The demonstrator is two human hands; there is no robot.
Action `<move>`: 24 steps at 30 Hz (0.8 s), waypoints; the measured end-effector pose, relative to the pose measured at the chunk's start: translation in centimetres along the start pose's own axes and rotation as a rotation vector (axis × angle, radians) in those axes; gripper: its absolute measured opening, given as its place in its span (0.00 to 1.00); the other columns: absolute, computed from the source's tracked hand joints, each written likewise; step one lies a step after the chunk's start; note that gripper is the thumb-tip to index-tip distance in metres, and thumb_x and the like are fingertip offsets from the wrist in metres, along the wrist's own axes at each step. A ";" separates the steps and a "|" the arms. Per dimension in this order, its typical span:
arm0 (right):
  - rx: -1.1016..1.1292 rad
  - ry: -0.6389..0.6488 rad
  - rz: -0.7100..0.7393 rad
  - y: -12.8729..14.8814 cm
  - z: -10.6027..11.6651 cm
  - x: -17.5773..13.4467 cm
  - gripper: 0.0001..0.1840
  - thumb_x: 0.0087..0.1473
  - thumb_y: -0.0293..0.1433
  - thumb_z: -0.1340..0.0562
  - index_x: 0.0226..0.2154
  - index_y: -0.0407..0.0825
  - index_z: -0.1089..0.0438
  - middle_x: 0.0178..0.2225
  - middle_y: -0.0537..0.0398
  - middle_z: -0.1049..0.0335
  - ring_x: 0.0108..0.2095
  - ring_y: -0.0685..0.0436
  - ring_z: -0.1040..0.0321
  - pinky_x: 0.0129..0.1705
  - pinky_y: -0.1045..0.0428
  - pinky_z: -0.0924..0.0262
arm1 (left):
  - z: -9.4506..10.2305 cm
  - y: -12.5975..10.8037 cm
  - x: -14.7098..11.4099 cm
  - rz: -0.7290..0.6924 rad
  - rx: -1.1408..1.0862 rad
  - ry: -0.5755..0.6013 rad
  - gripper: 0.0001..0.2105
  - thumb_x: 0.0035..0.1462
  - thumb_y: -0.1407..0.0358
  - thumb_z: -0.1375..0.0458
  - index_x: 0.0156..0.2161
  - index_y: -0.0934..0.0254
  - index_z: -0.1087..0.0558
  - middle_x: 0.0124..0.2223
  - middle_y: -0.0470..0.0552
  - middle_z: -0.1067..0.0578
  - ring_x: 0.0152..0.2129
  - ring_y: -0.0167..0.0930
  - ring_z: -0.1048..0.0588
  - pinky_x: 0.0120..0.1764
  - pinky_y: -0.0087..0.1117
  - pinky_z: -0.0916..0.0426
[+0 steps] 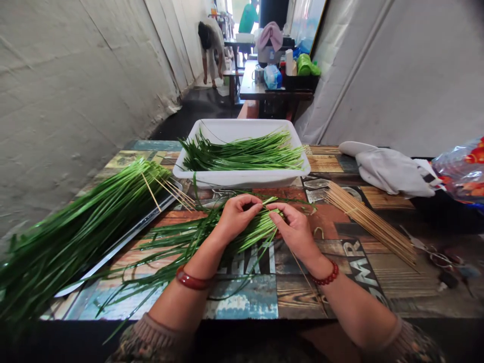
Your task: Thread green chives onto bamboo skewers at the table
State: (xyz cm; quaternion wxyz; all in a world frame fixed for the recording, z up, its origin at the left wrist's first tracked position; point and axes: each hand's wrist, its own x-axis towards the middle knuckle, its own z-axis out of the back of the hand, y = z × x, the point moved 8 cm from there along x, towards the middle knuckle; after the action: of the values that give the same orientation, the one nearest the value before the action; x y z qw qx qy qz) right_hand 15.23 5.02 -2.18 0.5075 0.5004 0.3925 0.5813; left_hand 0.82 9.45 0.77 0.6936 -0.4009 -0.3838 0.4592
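Green garlic chives [254,233] lie in a loose bunch on the table in front of me, pale stalk ends at the upper right, leaves fanned to the lower left. My left hand [239,216] is closed in a pinch at the stalk ends. Close beside it, my right hand [297,229] pinches at the same stalks, fingertips nearly meeting the left ones. A thin bamboo skewer [308,282] slants from under my right hand toward the table's front edge; its upper part is hidden by the hand and stalks.
Beyond my hands stands a white plastic tub [242,176] holding more chives. At left, skewered chives [86,222] lie over a tray [124,247]. Bare skewers [370,222], scissors [434,254] and a grey cloth [393,169] are at right. A person [212,48] bends over in the background.
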 end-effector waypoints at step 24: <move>-0.029 -0.028 0.031 0.5 0.2 0.3 0.12 0.57 0.35 0.40 0.40 0.48 0.24 0.37 0.51 0.22 0.36 0.44 0.27 0.38 0.52 0.35 | 0.0 -0.5 -0.1 -0.080 0.003 -0.011 0.06 0.54 0.69 0.41 0.32 0.66 0.21 0.31 0.50 0.22 0.29 0.28 0.25 0.36 0.28 0.33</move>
State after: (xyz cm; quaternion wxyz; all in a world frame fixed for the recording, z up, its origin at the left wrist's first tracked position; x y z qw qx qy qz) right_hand 15.36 5.25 -1.63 0.5110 0.5071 0.3691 0.5877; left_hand 0.94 9.23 1.27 0.7099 -0.3815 -0.4026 0.4340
